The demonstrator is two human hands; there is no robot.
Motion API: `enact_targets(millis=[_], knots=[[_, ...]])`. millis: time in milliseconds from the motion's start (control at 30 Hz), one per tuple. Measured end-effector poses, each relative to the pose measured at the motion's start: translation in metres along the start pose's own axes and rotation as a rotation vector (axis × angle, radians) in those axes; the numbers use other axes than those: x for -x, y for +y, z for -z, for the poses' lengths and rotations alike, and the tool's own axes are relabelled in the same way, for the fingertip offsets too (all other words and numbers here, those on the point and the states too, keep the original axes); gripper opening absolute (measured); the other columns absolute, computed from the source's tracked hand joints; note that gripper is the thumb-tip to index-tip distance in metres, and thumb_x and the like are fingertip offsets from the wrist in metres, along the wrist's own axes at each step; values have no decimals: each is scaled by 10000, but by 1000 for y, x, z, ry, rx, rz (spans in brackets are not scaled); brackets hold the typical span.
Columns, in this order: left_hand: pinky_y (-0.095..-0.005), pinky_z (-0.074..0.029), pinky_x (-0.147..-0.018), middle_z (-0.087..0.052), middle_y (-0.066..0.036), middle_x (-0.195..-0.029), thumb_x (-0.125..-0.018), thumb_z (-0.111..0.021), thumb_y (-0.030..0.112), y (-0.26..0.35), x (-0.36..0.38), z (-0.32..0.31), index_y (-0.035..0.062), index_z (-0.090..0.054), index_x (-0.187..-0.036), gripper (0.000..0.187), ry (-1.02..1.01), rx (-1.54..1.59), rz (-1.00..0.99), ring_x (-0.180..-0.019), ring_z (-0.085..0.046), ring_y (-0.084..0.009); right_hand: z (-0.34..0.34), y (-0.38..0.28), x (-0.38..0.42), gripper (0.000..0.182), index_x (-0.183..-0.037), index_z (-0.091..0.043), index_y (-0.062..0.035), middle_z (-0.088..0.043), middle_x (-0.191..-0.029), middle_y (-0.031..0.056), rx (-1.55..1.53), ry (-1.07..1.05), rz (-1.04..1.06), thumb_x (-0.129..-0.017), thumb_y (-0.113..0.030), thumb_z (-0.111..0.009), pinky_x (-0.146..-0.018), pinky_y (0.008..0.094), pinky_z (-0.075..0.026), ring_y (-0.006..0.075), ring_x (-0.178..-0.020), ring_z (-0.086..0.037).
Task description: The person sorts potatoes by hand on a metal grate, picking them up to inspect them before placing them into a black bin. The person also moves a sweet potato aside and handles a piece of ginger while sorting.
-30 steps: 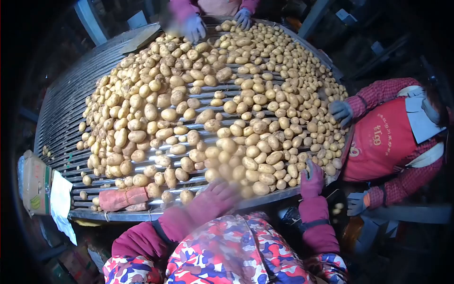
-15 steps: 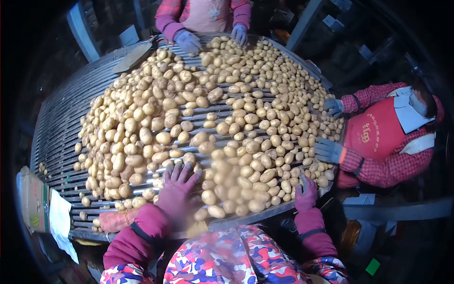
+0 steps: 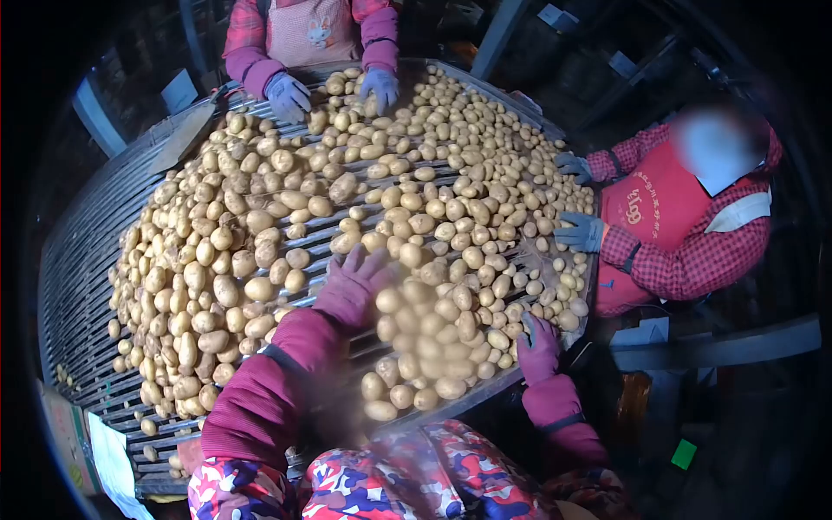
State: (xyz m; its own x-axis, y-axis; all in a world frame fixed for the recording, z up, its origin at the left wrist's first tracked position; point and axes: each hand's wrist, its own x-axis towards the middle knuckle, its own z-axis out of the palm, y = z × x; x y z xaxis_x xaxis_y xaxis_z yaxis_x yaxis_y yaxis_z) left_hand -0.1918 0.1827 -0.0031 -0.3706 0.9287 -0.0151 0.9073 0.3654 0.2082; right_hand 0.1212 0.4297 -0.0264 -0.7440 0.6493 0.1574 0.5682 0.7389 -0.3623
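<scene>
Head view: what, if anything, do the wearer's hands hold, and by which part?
No hold shows: left hand spread beside potatoes, right hand near others; both palms hidden.

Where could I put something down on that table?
Bare slats lie left of the big potato pile. A small gap opens between the left sleeve and nearest potatoes. Toward the red apron, it's crowded with small potatoes.
</scene>
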Motion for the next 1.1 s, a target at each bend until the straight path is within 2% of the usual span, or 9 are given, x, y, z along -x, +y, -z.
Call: enact_targets(millis=[100, 267, 333, 467, 600, 667, 800, 900, 1100], knots=[[-668, -277, -1086, -380, -108, -1516, -810, -677, 322, -8, 3, 0, 255, -403, -1470, 718, 7, 52, -25, -1385, -360, -426, -2, -44, -3, 495, -1273, -588, -57, -572, -1272, 173, 131, 131, 141, -797, -132, -698, -1010, 472, -436, 377, -1175, -532], [-580, -329, -1101, -487, -151, -1432, -788, -749, 338, 0, 34, 13, 125, -488, -1416, 712, 84, 109, -95, -1348, -426, -384, -5, -136, -21, 578, -1325, -541, -79, -518, -1317, 160, -55, -172, 517, -790, -231, -697, -1042, 517, -402, 372, -1296, -444], [-565, -318, -1118, -490, -160, -1429, -800, -744, 328, 9, 55, 30, 119, -495, -1412, 693, 80, 187, -97, -1353, -422, -384, -21, -140, -26, 679, -1415, -475, -122, -431, -1444, 116, 321, -349, 688, -894, -537, -603, -1083, 565, -347, 348, -1403, -322], [-501, -346, -1125, -523, -185, -1401, -836, -720, 277, 19, 111, 39, 91, -505, -1410, 640, 69, 420, -36, -1328, -459, -401, -19, -127, -69, 778, -1542, -292, -213, -220, -1601, 98, 498, -569, 546, -922, -631, -508, -1129, 615, -273, 352, -1472, -196], [-485, -456, -1023, -615, -178, -1273, -811, -721, 207, 26, 162, 31, 31, -587, -1293, 529, 234, 685, -12, -1194, -568, -392, -29, -86, -119, 811, -1561, -257, -236, -222, -1616, 113, 589, -443, 439, -904, -603, -560, -1137, 616, -261, 363, -1467, -230], [-467, -494, -974, -659, -173, -1220, -825, -706, 185, 34, 173, 37, 42, -635, -1238, 443, 235, 815, 127, -1124, -622, -383, -17, -91, -136, 826, -1547, -282, -210, -256, -1602, 126, 517, -578, 233, -880, -574, -606, -1132, 619, -270, 364, -1455, -264], [-427, -526, -897, -668, -179, -1162, -823, -713, 198, 37, 189, 19, 88, -617, -1302, 501, 120, 759, 269, -1040, -659, -364, -43, -130, -137, 799, -1495, -361, -196, -322, -1558, 124, 230, -355, 364, -846, -565, -646, -1104, 618, -307, 373, -1422, -315], [-430, -533, -871, -672, -159, -1141, -834, -705, 241, 42, 179, 19, 102, -628, -1283, 477, 105, 635, 230, -1015, -658, -368, -55, -178, -137, 821, -1508, -343, -172, -328, -1559, 104, 373, -511, 610, -856, -587, -621, -1129, 608, -261, 348, -1446, -269], [-414, -550, -713, -687, -124, -1071, -830, -699, 232, 39, 163, 1, 121, -655, -1229, 417, 232, 540, 218, -859, -681, -343, -84, -152, -206, 869, -1527, -317, -147, -321, -1584, 82, 446, -349, 595, -833, -527, -676, -1123, 557, -291, 302, -1458, -271]])
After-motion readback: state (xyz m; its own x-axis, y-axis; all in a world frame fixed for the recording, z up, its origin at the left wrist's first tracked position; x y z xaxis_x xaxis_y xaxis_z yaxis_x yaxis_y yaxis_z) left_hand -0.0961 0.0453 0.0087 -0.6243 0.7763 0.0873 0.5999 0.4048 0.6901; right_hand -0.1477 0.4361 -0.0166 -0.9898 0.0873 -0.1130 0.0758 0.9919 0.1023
